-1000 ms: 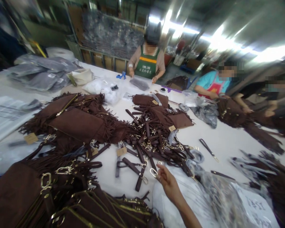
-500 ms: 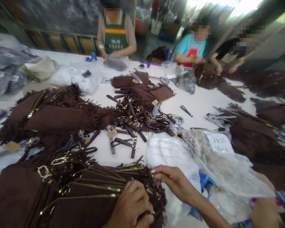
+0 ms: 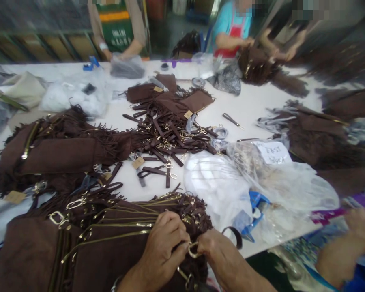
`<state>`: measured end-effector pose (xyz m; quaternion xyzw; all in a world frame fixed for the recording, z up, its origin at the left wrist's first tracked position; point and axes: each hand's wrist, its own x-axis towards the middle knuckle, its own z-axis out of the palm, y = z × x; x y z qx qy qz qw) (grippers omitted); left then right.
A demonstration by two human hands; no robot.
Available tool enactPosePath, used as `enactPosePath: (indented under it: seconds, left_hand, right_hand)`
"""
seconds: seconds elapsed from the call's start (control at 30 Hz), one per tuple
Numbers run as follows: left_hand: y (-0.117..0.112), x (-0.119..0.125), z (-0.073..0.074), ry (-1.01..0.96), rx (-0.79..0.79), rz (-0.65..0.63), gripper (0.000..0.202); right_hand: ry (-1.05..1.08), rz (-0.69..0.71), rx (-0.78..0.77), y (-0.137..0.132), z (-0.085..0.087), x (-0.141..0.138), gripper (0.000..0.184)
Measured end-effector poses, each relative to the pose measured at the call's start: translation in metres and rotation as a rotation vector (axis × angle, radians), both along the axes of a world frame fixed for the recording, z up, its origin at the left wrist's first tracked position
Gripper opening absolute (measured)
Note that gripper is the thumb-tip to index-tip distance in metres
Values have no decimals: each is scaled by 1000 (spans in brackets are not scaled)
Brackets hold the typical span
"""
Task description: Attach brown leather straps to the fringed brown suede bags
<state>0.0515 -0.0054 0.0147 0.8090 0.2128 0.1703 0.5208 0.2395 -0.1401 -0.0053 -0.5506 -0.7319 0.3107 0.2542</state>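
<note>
At the near right end of a stack of dark brown fringed pouches [image 3: 109, 259] with gold zippers, my two hands meet. My right hand [image 3: 220, 253] is closed on a brown wrist strap [image 3: 236, 236], whose loop sticks out behind the fingers. The strap's gold clasp [image 3: 193, 250] shows between both hands. My left hand [image 3: 166, 247] has its thumb and fingers pinched together against the clasp, above the top pouch; what lies within that pinch is hidden. Gold rings [image 3: 57, 217] stick up from the pouches at left.
Many brown wrist straps [image 3: 161, 138] lie heaped mid-table, with fringed pouches [image 3: 59, 154] at left. Clear plastic bags [image 3: 295, 186] and a white bundle [image 3: 215, 178] lie right of my hands. Another person's arm [image 3: 337, 251] is at the right edge. Co-workers stand across the table.
My right hand has come nearer and lower, beside my left, with the clasp now between them. My left hand has gone from resting over the pouches to a pinch. The view has shifted downward.
</note>
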Motion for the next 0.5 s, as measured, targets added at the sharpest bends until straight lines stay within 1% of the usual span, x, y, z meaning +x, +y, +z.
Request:
enactPosePath:
  seconds: [0.07, 0.2, 0.3, 0.5]
  left_hand:
    - [0, 0, 1, 4, -7, 2, 17]
    - [1, 1, 2, 20, -28, -3, 19]
    - [2, 1, 1, 29, -33, -12, 18]
    - [6, -1, -2, -18, -25, -46, 16]
  right_hand:
    - [-29, 25, 0, 5, 5, -1, 10]
    - [-97, 43, 62, 13, 13, -2, 16]
    - [-132, 41, 102, 15, 14, -2, 15]
    - [-148, 78, 105, 20, 14, 0, 15]
